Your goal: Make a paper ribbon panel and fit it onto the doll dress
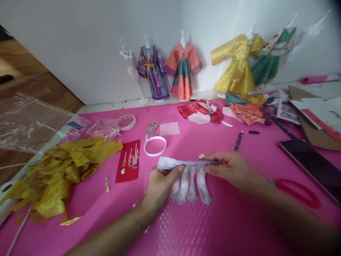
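Between my hands, above the pink table covering (128, 220), a pale lilac fabric piece (190, 183) is stretched sideways. It has a narrow band along the top and several pointed strips hanging down from it. My left hand (163, 181) pinches the band near its left part, thumb in front. With thumb and fingers my right hand (229, 167) grips the band's right end. A small white scrap (201, 155) lies just behind the band. Beyond the fabric are a white tape ring (145, 145) and a sheet of small pearl-like dots (169, 128).
Yellow fabric scraps (87, 156) and a red card (128, 161) lie left. Red-handled scissors (298, 186), a phone (313, 160) and a pen (239, 140) are right. Doll stands wearing robes (183, 71) line the wall. A tape roll (126, 122) sits back left.
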The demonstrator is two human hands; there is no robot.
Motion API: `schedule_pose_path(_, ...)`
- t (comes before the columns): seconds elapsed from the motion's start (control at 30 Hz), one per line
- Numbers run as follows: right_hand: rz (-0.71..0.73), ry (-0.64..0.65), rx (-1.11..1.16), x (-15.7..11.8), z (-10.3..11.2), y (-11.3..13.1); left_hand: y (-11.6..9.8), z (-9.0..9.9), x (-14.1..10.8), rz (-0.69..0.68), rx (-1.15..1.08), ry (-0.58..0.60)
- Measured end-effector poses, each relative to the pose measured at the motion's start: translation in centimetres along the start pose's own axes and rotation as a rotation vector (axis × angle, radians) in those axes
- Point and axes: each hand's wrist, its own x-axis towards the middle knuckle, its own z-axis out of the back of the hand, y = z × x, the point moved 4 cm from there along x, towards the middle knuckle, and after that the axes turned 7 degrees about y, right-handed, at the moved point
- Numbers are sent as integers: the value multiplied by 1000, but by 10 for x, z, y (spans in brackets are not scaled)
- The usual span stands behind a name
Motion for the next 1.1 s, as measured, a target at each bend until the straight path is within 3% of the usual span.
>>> schedule_pose_path(0.27, 13, -107, -37, -2, 4, 9, -5, 6, -1, -85, 102, -116)
schedule_pose_path(0.43, 72, -100, 13, -3, 4, 12, -4, 8, 3, -142, 64, -126)
schedule_pose_path(0.8, 219, -213, -139, -1, 2, 14, 5, 16, 10, -203, -46, -182)
schedule_pose_path(1.1, 430, -350, -499, -3, -3, 12, 2, 14, 14, -295, 0, -211)
